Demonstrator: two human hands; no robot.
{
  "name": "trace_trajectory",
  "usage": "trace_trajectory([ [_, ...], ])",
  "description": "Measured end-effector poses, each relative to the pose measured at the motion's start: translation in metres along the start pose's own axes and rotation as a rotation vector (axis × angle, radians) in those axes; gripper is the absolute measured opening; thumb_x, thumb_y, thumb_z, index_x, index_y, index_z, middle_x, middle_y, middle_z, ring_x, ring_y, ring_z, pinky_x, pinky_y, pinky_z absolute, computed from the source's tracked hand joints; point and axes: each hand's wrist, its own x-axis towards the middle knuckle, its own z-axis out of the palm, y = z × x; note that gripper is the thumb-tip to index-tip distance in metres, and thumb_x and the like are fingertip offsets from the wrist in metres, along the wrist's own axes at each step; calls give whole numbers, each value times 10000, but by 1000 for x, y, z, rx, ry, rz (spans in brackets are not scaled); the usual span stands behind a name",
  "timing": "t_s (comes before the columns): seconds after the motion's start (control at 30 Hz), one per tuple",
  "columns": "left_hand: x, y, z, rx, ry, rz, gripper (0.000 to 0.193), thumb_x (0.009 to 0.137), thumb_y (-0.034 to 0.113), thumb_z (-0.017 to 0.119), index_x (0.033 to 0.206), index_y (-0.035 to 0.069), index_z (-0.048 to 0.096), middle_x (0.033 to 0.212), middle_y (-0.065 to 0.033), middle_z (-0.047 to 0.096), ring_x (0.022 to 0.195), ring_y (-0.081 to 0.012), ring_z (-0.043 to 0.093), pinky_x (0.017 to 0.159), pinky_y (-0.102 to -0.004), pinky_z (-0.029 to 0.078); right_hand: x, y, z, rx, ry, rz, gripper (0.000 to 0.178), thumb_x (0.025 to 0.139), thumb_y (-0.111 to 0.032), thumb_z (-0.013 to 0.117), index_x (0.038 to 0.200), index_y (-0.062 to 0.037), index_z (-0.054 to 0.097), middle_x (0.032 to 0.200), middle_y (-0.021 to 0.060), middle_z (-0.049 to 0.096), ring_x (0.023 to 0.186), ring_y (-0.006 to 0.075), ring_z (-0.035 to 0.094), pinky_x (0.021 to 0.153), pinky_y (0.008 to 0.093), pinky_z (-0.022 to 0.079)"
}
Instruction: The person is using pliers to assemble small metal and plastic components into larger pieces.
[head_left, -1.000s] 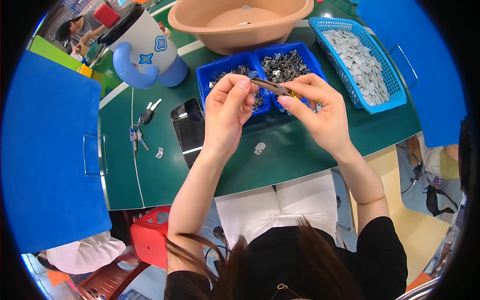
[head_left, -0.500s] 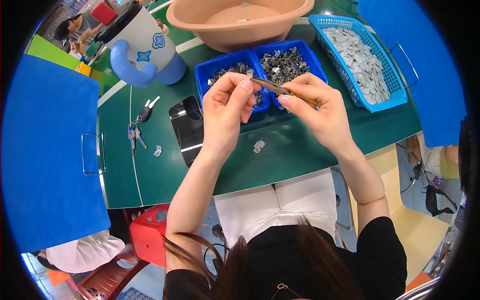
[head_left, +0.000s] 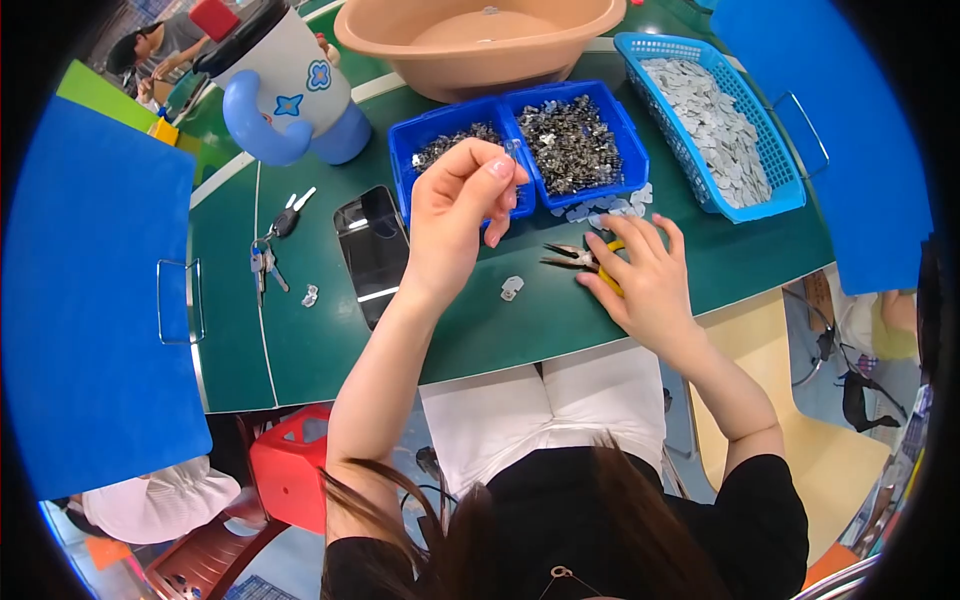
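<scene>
Green table under blue twin tray. Left hand pinches tiny part over tray; right hand spread round open pliers nearer wearer than tray, grip unclear. Loosened pinch could lose part among tray's metal bits.

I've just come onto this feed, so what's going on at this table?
Handwork with small parts at a green table. The left hand pinches what looks like a small clear piece in front of two blue bins of small metal parts. The right hand is at yellow-handled pliers, whose jaws stand apart, away from that piece. A loose pale piece lies on the table near the pliers.
</scene>
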Motion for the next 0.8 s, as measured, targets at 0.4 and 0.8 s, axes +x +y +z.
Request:
trace_trajectory([
  [0.4,-3,-19,5,536,-180,129,88,824,78,606,785,0,592,629,2,528,532,-29,432,469,-200,332,60,23,-21,671,35,-82,259,693,-45,721,948,-33,674,874,78,598,802,192,576,681,270,469],
  [0.8,-3,-17,6,656,-203,197,64,824,46,600,825,-17,606,718,-24,579,632,-44,520,545,-187,425,60,24,-13,762,42,-85,196,693,-38,734,879,-15,676,833,71,606,716,155,579,629,245,459],
])
